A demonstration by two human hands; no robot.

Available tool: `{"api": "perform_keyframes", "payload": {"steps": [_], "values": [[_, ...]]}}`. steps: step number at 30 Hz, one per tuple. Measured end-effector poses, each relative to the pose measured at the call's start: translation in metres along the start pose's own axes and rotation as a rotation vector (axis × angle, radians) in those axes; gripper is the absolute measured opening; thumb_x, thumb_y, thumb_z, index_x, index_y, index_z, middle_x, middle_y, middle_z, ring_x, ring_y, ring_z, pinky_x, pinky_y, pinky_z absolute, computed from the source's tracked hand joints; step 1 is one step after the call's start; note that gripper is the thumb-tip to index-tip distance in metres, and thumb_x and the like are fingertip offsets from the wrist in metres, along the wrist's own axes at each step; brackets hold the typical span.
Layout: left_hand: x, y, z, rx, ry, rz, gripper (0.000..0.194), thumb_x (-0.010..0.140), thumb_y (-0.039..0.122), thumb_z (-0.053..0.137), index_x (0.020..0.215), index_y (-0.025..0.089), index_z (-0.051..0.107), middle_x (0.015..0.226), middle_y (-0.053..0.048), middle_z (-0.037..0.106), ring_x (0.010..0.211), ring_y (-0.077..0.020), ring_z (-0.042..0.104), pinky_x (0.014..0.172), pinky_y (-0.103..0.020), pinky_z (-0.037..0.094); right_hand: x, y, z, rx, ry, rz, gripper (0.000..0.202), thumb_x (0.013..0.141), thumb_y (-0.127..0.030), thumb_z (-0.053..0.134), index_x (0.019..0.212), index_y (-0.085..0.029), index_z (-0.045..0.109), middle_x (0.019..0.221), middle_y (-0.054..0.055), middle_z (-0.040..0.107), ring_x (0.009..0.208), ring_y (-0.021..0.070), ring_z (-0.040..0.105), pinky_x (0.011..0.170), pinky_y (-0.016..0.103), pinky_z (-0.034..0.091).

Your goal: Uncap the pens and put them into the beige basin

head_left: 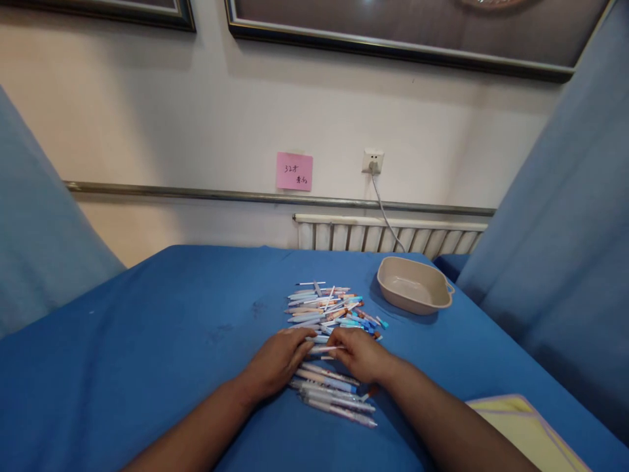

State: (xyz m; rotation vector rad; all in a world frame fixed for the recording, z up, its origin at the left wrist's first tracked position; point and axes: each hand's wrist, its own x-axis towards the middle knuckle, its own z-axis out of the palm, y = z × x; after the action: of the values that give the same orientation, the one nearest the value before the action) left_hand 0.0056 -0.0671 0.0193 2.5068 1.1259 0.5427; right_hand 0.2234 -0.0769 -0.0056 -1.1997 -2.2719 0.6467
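Note:
Both hands work over a heap of pens (314, 320) on a blue-covered table. My left hand (280, 360) comes in from the left, its fingers closed at one end of a pale pen (320, 351). From the other side my right hand (361, 354) pinches near that pen's other end, where a thin white stick shows at the fingertips. Fingers hide parts of both. Closer to me, several pens (339, 400) lie roughly side by side beneath the hands. Blue, teal and brown ends face right in the far heap.
A beige plastic basin (415, 285) stands at the table's back right. Yellow folded cloth or sheet (515, 419) lies at the front right. Blue curtains (550, 262) flank the blue tablecloth (162, 328). Behind are a radiator (354, 233), a rail and a plugged-in cable.

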Motion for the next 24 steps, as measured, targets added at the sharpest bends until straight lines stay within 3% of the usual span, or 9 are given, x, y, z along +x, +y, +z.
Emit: {"api": "perform_keyframes", "payload": {"steps": [3, 8, 12, 15, 21, 24], "values": [[-0.001, -0.001, -0.001, -0.018, 0.041, 0.041, 0.036, 0.087, 0.032, 0.054, 0.121, 0.022, 0.051, 0.110, -0.007, 0.062, 0.098, -0.0214, 0.057, 0.086, -0.032, 0.044, 0.000, 0.000, 0.000, 0.005, -0.003, 0.007, 0.007, 0.083, -0.021, 0.054, 0.088, -0.020, 0.060, 0.086, 0.002, 0.066, 0.079, 0.0152, 0.059, 0.067, 0.022, 0.040], [0.000, -0.006, 0.002, 0.006, 0.021, 0.012, 0.026, 0.093, 0.029, 0.042, 0.114, 0.023, 0.056, 0.106, -0.006, 0.065, 0.099, -0.0218, 0.058, 0.087, -0.034, 0.044, 0.001, 0.001, 0.002, 0.057, -0.005, 0.027, 0.007, 0.084, -0.022, 0.053, 0.087, -0.020, 0.059, 0.082, 0.001, 0.066, 0.074, 0.0141, 0.059, 0.061, 0.021, 0.039], [-0.002, -0.007, 0.003, -0.013, 0.023, 0.037, 0.039, 0.088, 0.032, 0.052, 0.125, 0.024, 0.048, 0.110, -0.007, 0.063, 0.098, -0.0217, 0.058, 0.086, -0.033, 0.045, 0.001, 0.001, 0.003, 0.045, 0.001, 0.035, 0.007, 0.083, -0.023, 0.054, 0.086, -0.019, 0.059, 0.083, 0.001, 0.066, 0.074, 0.0138, 0.058, 0.061, 0.021, 0.038], [-0.002, -0.004, 0.001, 0.025, 0.025, 0.066, 0.032, 0.089, 0.032, 0.049, 0.120, 0.023, 0.052, 0.109, -0.008, 0.063, 0.099, -0.0217, 0.058, 0.086, -0.032, 0.044, 0.001, 0.002, 0.002, 0.044, 0.006, 0.024, 0.008, 0.084, -0.023, 0.053, 0.088, -0.019, 0.059, 0.082, 0.001, 0.065, 0.073, 0.0134, 0.057, 0.061, 0.021, 0.038], [0.002, -0.004, -0.010, 0.084, -0.059, -0.082, 0.031, 0.095, 0.030, 0.031, 0.108, 0.022, 0.058, 0.073, -0.002, 0.067, 0.072, -0.0185, 0.062, 0.067, -0.026, 0.045, 0.000, 0.012, -0.009, -0.042, 0.015, 0.028, 0.006, 0.083, -0.019, 0.055, 0.087, -0.019, 0.059, 0.085, 0.001, 0.065, 0.077, 0.0138, 0.057, 0.066, 0.022, 0.037], [0.002, -0.008, -0.013, 0.099, -0.012, -0.126, 0.032, 0.094, 0.033, 0.034, 0.111, 0.020, 0.058, 0.088, -0.006, 0.069, 0.085, -0.0206, 0.063, 0.075, -0.028, 0.045, -0.001, 0.020, -0.015, -0.100, 0.007, 0.050, 0.004, 0.082, -0.018, 0.056, 0.085, -0.018, 0.057, 0.082, 0.000, 0.064, 0.074, 0.0129, 0.055, 0.063, 0.021, 0.035]]}}
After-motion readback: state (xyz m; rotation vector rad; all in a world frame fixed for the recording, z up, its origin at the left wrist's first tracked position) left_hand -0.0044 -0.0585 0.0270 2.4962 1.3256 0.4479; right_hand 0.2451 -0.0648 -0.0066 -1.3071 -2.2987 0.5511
